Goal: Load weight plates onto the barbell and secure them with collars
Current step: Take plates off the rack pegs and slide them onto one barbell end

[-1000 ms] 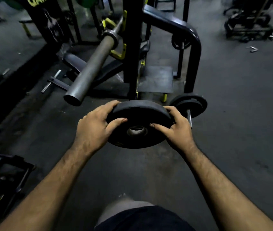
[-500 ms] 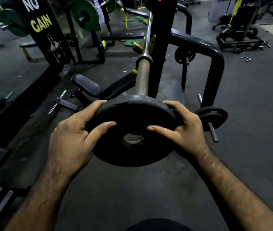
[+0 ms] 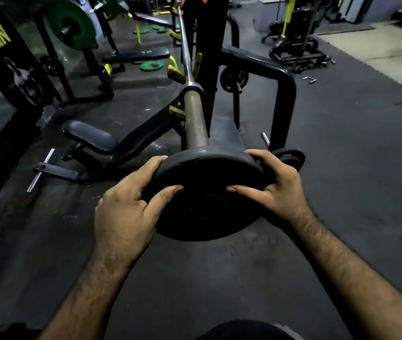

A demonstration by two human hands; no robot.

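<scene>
A black round weight plate (image 3: 209, 217) is held upright in front of me, at the near end of the barbell sleeve (image 3: 194, 119). Its centre hole looks dark, and the sleeve's tip is hidden behind the plate. My left hand (image 3: 129, 212) grips the plate's left edge, thumb on the face. On the right edge sits my right hand (image 3: 278, 190), thumb likewise on the face. The barbell's thin shaft (image 3: 184, 45) runs away from me over yellow rack hooks (image 3: 196, 63). No collar is visible.
A black bench seat (image 3: 89, 137) lies left of the sleeve. The black rack frame (image 3: 283, 94) stands to the right, with small plates on pegs (image 3: 290, 157). A green plate (image 3: 70, 24) hangs on another rack at far left. Green plates (image 3: 151, 65) lie on the floor.
The plate moved forward and rose in line with the sleeve's end; its hole, showing light before, now looks dark. Both hands kept their grip.
</scene>
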